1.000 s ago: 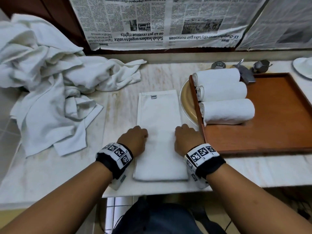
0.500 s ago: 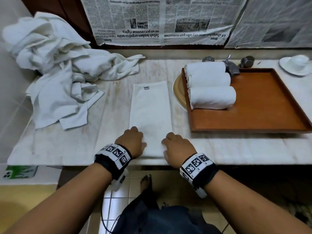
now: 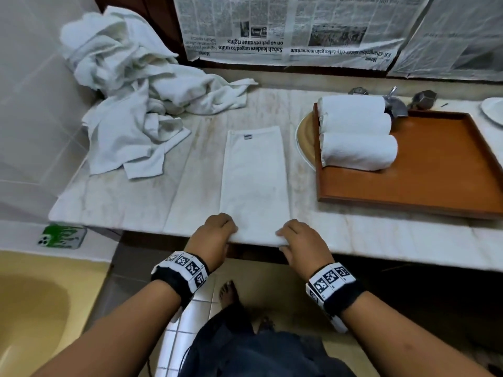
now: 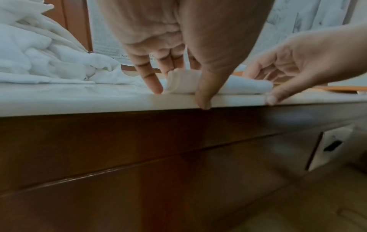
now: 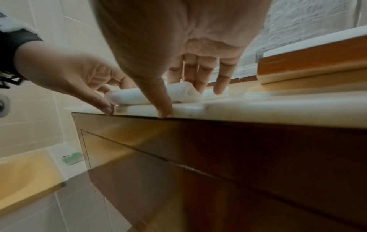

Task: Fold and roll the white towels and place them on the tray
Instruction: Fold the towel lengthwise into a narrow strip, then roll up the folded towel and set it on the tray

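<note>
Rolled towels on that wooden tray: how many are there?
3, lying side by side along the tray's left end: a back roll by the taps, a middle roll, and a front roll. More could hide behind them.

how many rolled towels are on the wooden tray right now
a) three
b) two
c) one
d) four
a) The head view shows three rolled towels lying side by side at the left end of the tray; a fourth, the folded towel, is still on the counter.
</note>
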`<action>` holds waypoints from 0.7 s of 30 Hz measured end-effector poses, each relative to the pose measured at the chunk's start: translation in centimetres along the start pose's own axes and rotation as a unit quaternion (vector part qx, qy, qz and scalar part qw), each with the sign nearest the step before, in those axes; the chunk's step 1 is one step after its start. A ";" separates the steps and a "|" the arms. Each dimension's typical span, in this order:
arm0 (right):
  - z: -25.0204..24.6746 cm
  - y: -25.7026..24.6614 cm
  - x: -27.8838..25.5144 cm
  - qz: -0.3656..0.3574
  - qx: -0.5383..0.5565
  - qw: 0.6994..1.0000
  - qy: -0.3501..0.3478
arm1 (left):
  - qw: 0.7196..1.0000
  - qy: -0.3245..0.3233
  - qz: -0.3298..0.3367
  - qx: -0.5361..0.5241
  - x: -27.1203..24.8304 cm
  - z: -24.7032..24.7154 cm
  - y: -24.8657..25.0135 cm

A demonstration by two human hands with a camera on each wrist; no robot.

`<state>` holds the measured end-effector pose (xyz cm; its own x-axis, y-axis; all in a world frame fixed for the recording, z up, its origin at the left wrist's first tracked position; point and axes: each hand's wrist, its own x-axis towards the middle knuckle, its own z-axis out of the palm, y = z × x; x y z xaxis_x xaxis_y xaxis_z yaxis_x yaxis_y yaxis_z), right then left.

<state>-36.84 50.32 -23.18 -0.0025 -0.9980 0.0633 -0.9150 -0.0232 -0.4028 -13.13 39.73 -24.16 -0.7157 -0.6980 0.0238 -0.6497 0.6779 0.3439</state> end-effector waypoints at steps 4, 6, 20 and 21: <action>0.7 0.7 -0.9 -0.034 0.027 0.996 0.077 | 1.000 0.028 0.002 0.004 -0.7 0.3 -0.5; 0.5 1.1 -0.9 -0.033 0.050 0.994 0.086 | 0.999 0.037 0.014 -0.003 -1.1 0.2 -0.7; -1.3 -0.8 3.4 0.216 0.105 0.971 -0.017 | 0.983 0.000 -0.139 -0.117 1.6 -1.5 -0.7; -0.9 -0.8 3.3 0.196 0.086 0.977 -0.016 | 0.986 0.008 -0.129 -0.104 1.7 -1.3 -0.7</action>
<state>-36.48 47.08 -21.86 -0.3241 -0.9332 -0.1551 -0.7646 0.3549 -0.5380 -13.56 37.78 -23.17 -0.5281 -0.8458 -0.0755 -0.7416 0.4160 0.5263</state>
